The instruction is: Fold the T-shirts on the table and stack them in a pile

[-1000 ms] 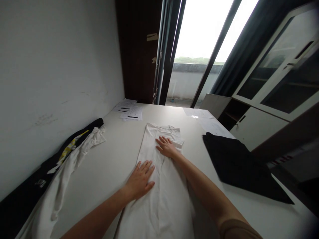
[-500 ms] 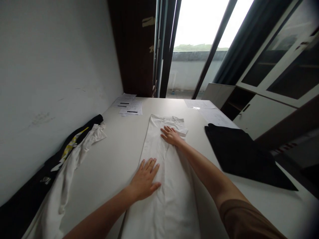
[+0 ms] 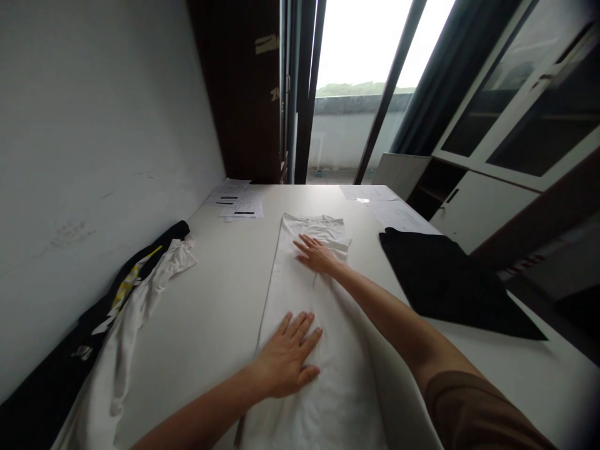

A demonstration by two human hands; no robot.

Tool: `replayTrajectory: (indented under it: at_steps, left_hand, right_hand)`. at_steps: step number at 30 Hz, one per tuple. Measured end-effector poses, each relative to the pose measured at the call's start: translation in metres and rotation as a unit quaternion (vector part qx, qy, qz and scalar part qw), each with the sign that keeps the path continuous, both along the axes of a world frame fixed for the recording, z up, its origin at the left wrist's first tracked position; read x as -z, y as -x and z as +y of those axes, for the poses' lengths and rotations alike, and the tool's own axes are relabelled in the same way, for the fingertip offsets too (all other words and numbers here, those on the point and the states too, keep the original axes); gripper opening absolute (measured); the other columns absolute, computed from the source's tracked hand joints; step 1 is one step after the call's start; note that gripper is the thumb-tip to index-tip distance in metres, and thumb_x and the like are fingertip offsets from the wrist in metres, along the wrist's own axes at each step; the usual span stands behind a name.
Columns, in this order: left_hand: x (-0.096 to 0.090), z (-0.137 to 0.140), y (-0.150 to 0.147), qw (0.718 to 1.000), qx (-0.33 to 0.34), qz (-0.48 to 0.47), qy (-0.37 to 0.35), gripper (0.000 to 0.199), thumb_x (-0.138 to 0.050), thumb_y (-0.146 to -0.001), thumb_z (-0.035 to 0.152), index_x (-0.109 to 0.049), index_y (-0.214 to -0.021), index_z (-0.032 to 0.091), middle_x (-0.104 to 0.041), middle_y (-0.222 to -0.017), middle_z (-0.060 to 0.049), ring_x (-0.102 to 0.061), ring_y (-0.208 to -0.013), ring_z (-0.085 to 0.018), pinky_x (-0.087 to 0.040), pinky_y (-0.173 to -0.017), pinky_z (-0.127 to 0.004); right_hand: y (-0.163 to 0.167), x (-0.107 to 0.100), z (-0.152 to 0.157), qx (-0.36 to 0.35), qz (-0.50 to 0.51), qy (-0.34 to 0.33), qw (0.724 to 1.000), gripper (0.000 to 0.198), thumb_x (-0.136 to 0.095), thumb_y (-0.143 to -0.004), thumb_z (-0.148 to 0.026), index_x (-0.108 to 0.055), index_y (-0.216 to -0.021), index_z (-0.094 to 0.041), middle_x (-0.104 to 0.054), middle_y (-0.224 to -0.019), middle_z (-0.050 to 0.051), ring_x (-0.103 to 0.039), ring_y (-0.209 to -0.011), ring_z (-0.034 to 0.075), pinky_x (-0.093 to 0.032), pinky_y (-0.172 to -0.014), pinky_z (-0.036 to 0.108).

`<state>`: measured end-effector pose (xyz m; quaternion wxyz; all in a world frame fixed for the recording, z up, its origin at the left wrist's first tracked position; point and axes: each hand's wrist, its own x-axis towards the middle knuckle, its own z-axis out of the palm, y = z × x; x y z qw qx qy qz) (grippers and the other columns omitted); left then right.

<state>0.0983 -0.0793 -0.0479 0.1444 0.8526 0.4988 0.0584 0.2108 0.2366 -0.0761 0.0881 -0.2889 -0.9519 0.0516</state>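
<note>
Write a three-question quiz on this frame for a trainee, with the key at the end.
1. The left hand and the right hand both lie on the white garment. Which is nearer the garment's far end?
A) left
B) right

2. True or false: the black cloth lies to the left of the white garment.

3. Fill in, as the camera sees it: the papers with black bars lie at the far ____ corner of the table.

Key:
1. B
2. False; it lies to the right.
3. left
</note>
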Motion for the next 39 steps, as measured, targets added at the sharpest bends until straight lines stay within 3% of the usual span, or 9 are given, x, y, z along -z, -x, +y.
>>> replayTrajectory:
  at_steps: [4,8,19,23,25,27,31,35,39]
  left_hand:
    - [-0.006,-0.006,-0.005,0.999,0.035,-0.002,0.001,0.067,-0.037,-0.106,0.054,-0.024,-0.164,0.022,-0.006,-0.172,-0.011,-0.004,-0.159,-0.03,-0.005,-0.128,-0.055]
    - [-0.013,-0.016,-0.013,0.994,0.105,-0.024,0.008,0.067,-0.037,-0.106,0.053,-0.024,-0.164,0.022,-0.01,-0.172,-0.01,-0.007,-0.159,-0.029,-0.004,-0.129,-0.054]
    - [-0.033,-0.019,-0.019,0.982,0.182,-0.046,0.019,0.066,-0.035,-0.107,0.052,-0.029,-0.162,0.016,-0.021,-0.17,-0.011,-0.016,-0.158,-0.027,-0.01,-0.13,-0.049]
    - [-0.025,-0.011,-0.014,0.972,0.208,-0.105,-0.011,0.048,-0.042,-0.106,0.043,-0.052,-0.147,0.021,-0.049,-0.157,-0.005,-0.039,-0.149,-0.022,-0.016,-0.129,-0.043]
    - [-0.017,0.001,-0.001,0.972,0.147,-0.171,-0.06,0.034,-0.041,-0.105,0.031,-0.067,-0.126,0.024,-0.069,-0.135,-0.002,-0.058,-0.131,-0.017,-0.024,-0.127,-0.04]
    - [-0.01,0.017,0.022,0.962,0.005,-0.239,-0.13,0.032,-0.04,-0.103,0.025,-0.072,-0.108,0.023,-0.076,-0.116,-0.003,-0.067,-0.113,-0.017,-0.036,-0.12,-0.041]
    - [0.008,0.05,0.087,0.891,-0.251,-0.308,-0.219,0.031,-0.043,-0.102,0.032,-0.071,-0.097,0.021,-0.075,-0.106,-0.007,-0.067,-0.107,-0.023,-0.051,-0.102,-0.041]
    - [0.031,0.071,0.138,0.843,-0.355,-0.341,-0.219,0.029,-0.046,-0.098,0.034,-0.072,-0.096,0.021,-0.074,-0.104,-0.006,-0.069,-0.103,-0.023,-0.052,-0.097,-0.039]
    - [0.046,0.076,0.162,0.839,-0.375,-0.345,-0.191,0.028,-0.048,-0.095,0.036,-0.073,-0.099,0.022,-0.075,-0.108,-0.005,-0.068,-0.106,-0.023,-0.051,-0.1,-0.038]
  right_hand:
    - [0.009,0.002,-0.043,-0.107,0.001,0.017,0.994,0.059,-0.04,-0.106,-0.054,-0.04,-0.159,-0.028,-0.029,-0.167,0.009,-0.022,-0.156,0.029,-0.013,-0.125,0.054]
    - [0.014,-0.002,-0.068,-0.124,-0.007,0.018,0.992,0.06,-0.041,-0.105,-0.054,-0.038,-0.16,-0.03,-0.031,-0.167,0.008,-0.021,-0.156,0.03,-0.01,-0.125,0.055]
    - [0.045,-0.005,-0.055,-0.105,-0.013,0.01,0.994,0.061,-0.04,-0.106,-0.055,-0.038,-0.16,-0.028,-0.027,-0.168,0.009,-0.023,-0.155,0.032,-0.011,-0.124,0.058]
    - [0.043,-0.005,-0.068,-0.162,-0.005,0.021,0.987,0.059,-0.038,-0.107,-0.053,-0.037,-0.16,-0.029,-0.031,-0.167,0.007,-0.022,-0.156,0.029,-0.01,-0.125,0.056]
    - [0.037,-0.006,-0.081,-0.182,0.0,0.03,0.983,0.058,-0.039,-0.107,-0.052,-0.036,-0.16,-0.03,-0.031,-0.167,0.006,-0.02,-0.156,0.028,-0.009,-0.126,0.054]
    - [0.03,-0.008,-0.096,-0.194,0.001,0.039,0.98,0.058,-0.041,-0.106,-0.05,-0.036,-0.16,-0.029,-0.029,-0.168,0.006,-0.018,-0.157,0.027,-0.009,-0.126,0.052]
    - [0.013,-0.015,-0.127,-0.225,-0.002,0.057,0.973,0.062,-0.042,-0.106,-0.053,-0.033,-0.162,-0.028,-0.025,-0.169,0.008,-0.017,-0.157,0.028,-0.01,-0.126,0.054]
    - [-0.001,-0.023,-0.156,-0.263,-0.001,0.066,0.963,0.067,-0.043,-0.105,-0.056,-0.03,-0.163,-0.025,-0.025,-0.168,0.012,-0.018,-0.157,0.03,-0.01,-0.125,0.058]
    - [-0.008,-0.027,-0.186,-0.291,0.004,0.065,0.954,0.067,-0.043,-0.105,-0.056,-0.031,-0.162,-0.023,-0.027,-0.167,0.014,-0.018,-0.156,0.031,-0.012,-0.125,0.059]
